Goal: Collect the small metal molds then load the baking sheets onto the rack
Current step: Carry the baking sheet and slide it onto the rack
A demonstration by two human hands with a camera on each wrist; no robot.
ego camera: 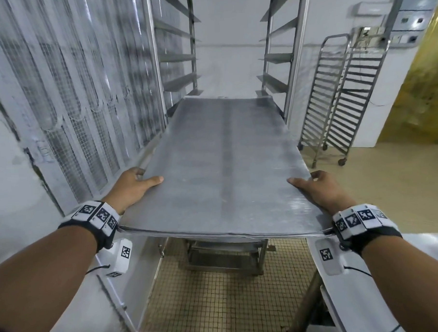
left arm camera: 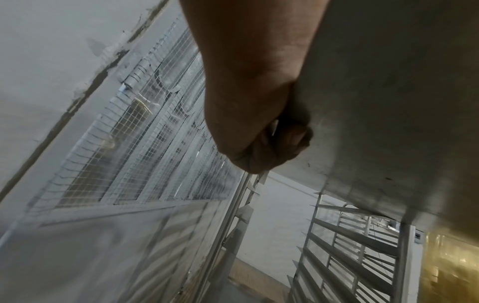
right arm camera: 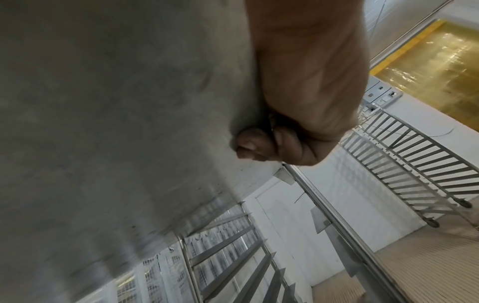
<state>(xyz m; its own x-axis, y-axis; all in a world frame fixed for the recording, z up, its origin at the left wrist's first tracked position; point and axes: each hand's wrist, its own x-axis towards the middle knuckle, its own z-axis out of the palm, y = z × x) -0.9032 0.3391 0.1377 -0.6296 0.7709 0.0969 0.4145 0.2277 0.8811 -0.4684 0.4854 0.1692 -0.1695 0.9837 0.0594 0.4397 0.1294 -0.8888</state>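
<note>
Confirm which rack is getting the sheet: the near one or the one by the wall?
The near rack: the baking sheet points between its posts. The wall rack stands off right.

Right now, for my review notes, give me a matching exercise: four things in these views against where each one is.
Things:
1. left hand
2. right hand
3. baking sheet
4. spare rack

Places:
A. against the far right wall
B. gripping the sheet's near left corner
C. far end between the tall rack's rails
D. gripping the sheet's near right corner

Pairs: 1-B, 2-D, 3-C, 4-A
</note>
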